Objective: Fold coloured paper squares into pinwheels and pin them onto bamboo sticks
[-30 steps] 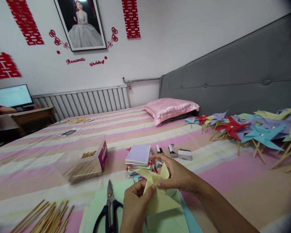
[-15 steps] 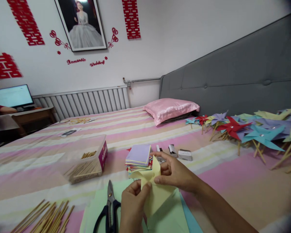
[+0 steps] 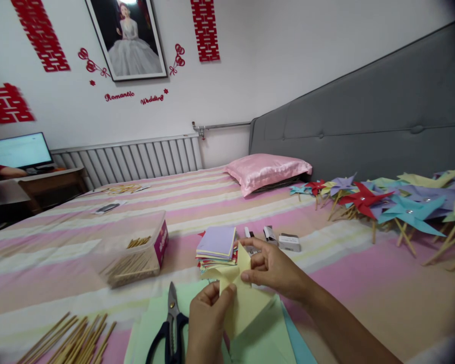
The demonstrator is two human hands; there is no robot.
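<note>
A pale yellow paper pinwheel (image 3: 246,307), partly folded, is pinched between both my hands above green sheets of paper (image 3: 267,336). My left hand (image 3: 211,316) presses its thumb near the centre of the yellow paper. My right hand (image 3: 273,268) grips a raised, folded corner with thumb and fingers. Left of my left hand lie scissors (image 3: 170,326) with dark handles, blades pointing away. Just beyond the hands stands a stack of coloured paper squares (image 3: 216,241), lilac on top. Small boxes (image 3: 289,242) lie behind my right hand.
Wooden sticks (image 3: 78,341) lie loose at the front left. A clear plastic box (image 3: 136,258) holds more sticks. Finished pinwheels (image 3: 413,207) crowd the right side by the grey headboard (image 3: 382,101). A pink pillow (image 3: 267,169) lies farther back. Another person's arm (image 3: 7,172) shows at the desk.
Both hands keep their hold on the yellow paper, with only a very slight shift of the fingers. Everything else stays in place.
</note>
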